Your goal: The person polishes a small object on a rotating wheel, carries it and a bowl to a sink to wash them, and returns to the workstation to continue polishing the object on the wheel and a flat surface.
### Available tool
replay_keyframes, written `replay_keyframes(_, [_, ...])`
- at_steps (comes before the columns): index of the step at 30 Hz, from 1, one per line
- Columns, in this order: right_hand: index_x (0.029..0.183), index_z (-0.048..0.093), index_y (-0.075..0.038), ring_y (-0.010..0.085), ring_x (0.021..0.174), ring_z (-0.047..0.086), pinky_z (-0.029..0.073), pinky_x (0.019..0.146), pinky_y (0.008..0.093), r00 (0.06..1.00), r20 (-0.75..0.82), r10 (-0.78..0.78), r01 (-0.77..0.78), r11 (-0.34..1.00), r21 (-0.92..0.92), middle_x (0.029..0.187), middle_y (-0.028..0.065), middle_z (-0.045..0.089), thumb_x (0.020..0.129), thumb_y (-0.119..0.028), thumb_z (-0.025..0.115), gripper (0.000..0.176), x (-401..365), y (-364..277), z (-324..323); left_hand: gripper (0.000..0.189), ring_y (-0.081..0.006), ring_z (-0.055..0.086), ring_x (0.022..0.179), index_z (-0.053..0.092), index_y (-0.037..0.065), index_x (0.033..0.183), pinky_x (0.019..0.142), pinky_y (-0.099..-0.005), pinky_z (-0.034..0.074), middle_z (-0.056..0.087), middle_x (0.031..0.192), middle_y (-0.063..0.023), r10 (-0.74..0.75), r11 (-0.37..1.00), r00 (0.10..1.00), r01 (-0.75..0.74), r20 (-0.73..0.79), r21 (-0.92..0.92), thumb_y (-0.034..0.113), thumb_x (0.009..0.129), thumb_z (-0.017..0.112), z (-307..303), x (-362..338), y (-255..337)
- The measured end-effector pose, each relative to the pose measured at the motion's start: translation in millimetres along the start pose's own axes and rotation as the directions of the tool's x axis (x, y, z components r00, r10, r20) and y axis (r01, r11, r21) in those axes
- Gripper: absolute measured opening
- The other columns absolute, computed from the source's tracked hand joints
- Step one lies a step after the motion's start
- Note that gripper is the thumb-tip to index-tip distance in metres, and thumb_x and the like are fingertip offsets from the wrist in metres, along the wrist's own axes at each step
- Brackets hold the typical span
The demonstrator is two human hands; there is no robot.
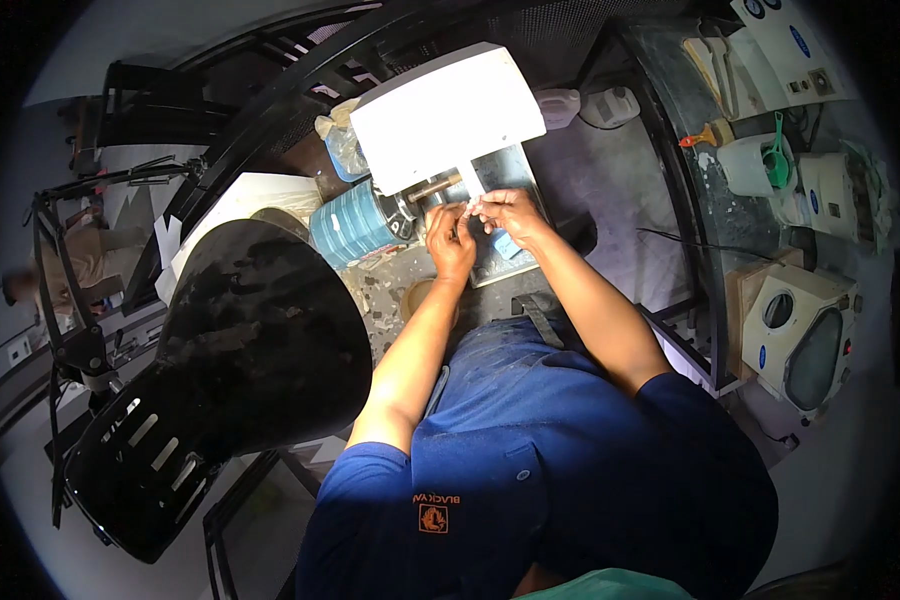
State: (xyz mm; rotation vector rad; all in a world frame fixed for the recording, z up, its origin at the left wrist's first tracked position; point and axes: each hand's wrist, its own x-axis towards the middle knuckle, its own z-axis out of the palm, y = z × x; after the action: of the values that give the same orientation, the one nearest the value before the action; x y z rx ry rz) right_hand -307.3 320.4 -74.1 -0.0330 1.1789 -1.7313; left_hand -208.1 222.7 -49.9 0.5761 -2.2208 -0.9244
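Note:
My left hand (450, 242) and my right hand (511, 217) meet in front of a bench motor (360, 225) with a ribbed blue housing. Between my fingertips is a small whitish piece (473, 206), too small to make out its kind. Fingers of both hands are pinched together on it. Just beyond them a metal shaft (436, 188) sticks out of the motor, under a bright white cover (445, 115). Below my right hand, a light blue piece (505, 244) lies in a metal tray (518, 170).
A big black lamp shade (265, 330) on a jointed arm stands close on my left. At right, a side bench (710, 190) carries a white tub (753, 165), a green scoop (776, 160), a brush (708, 134) and several machines. Another person (65, 255) is far left.

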Motion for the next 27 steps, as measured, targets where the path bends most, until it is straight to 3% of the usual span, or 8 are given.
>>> replay_keyframes(5, [0.088,0.062,0.003,0.0105,0.064,0.056,0.046,0.052,0.0240,0.999,0.044,-0.008,0.007,1.000,0.013,0.079,0.0069,0.062,0.085,-0.006,0.058,0.010,1.6,1.2,-2.5,0.005,-0.0306,0.057,0.084,0.062,0.001,0.078,0.080,-0.0375,0.044,0.063,0.083,-0.0118,0.046,0.999,0.999,-0.046,0.009,0.008,-0.001,0.074,0.061,-3.4,1.6,2.8])
replay_keyframes(9, [0.087,0.063,0.002,0.0102,0.064,0.056,0.046,0.052,0.0236,1.000,0.024,0.006,-0.006,1.000,0.026,0.078,0.0067,0.062,0.085,-0.006,0.058,0.010,0.3,0.1,-1.0,0.005,-0.0299,0.057,0.083,0.062,0.001,0.079,0.077,-0.0367,0.044,0.063,0.082,-0.0122,-0.004,1.000,1.000,0.004,0.012,-0.013,-0.001,0.074,0.061,-3.0,1.9,4.2])
replay_keyframes(12, [0.091,0.063,0.003,0.0102,0.065,0.056,0.047,0.051,0.0231,1.000,-0.010,0.017,-0.017,0.999,0.028,0.078,0.0068,0.062,0.084,-0.007,0.061,0.013,0.6,-0.5,-1.6,0.004,-0.0269,0.059,0.077,0.063,0.000,0.080,0.070,-0.0345,0.045,0.063,0.081,-0.0128,-0.131,0.990,0.990,0.134,0.054,-0.053,0.001,0.077,0.061,-0.9,4.7,4.3])
replay_keyframes(14, [0.090,0.063,0.003,0.0103,0.064,0.056,0.047,0.050,0.0230,1.000,-0.022,0.017,-0.016,0.999,0.028,0.078,0.0067,0.062,0.083,-0.009,0.062,0.014,1.4,-1.9,-2.5,0.005,-0.0180,0.058,0.068,0.062,-0.001,0.081,0.062,-0.0290,0.044,0.063,0.077,-0.0098,-0.306,0.945,0.944,0.317,0.126,-0.079,0.003,0.081,0.059,1.7,9.6,3.1])
replay_keyframes(15, [0.089,0.063,0.003,0.0104,0.063,0.056,0.047,0.049,0.0229,0.999,-0.033,0.018,-0.017,0.999,0.029,0.077,0.0066,0.062,0.082,-0.010,0.064,0.015,1.1,-2.1,-2.3,0.005,-0.0180,0.058,0.068,0.062,-0.001,0.081,0.062,-0.0290,0.044,0.063,0.077,-0.0098,-0.307,0.945,0.943,0.318,0.126,-0.078,0.003,0.081,0.059,3.7,10.2,-0.5])
replay_keyframes(17, [0.089,0.063,0.003,0.0105,0.061,0.056,0.047,0.049,0.0228,0.998,-0.054,0.021,-0.020,1.000,0.013,0.076,0.0066,0.062,0.081,-0.011,0.066,0.017,1.9,-3.3,-1.6,0.007,-0.0104,0.054,0.063,0.062,-0.001,0.082,0.058,-0.0239,0.042,0.061,0.073,-0.0046,-0.431,0.842,0.871,0.482,0.236,-0.243,0.003,0.083,0.057,8.8,13.1,-7.8])
replay_keyframes(23, [0.088,0.063,0.004,0.0107,0.059,0.056,0.046,0.048,0.0233,0.995,-0.087,0.040,-0.042,0.999,-0.021,0.073,0.0068,0.061,0.079,-0.011,0.068,0.018,3.6,-2.9,2.5,0.008,-0.0080,0.052,0.063,0.062,-0.002,0.084,0.058,-0.0215,0.041,0.060,0.072,-0.0018,-0.487,0.689,0.813,0.582,0.320,-0.432,-0.001,0.083,0.054,9.7,12.3,-18.5])
replay_keyframes(27, [0.089,0.063,0.004,0.0108,0.061,0.056,0.046,0.048,0.0239,0.996,-0.078,0.031,-0.032,0.999,-0.016,0.071,0.0071,0.062,0.078,-0.008,0.067,0.017,3.6,-1.3,1.2,0.008,-0.0076,0.052,0.062,0.061,-0.001,0.081,0.056,-0.0215,0.041,0.060,0.068,-0.0023,-0.474,0.682,0.823,0.567,0.311,-0.462,-0.001,0.083,0.053,8.2,14.2,-16.2])
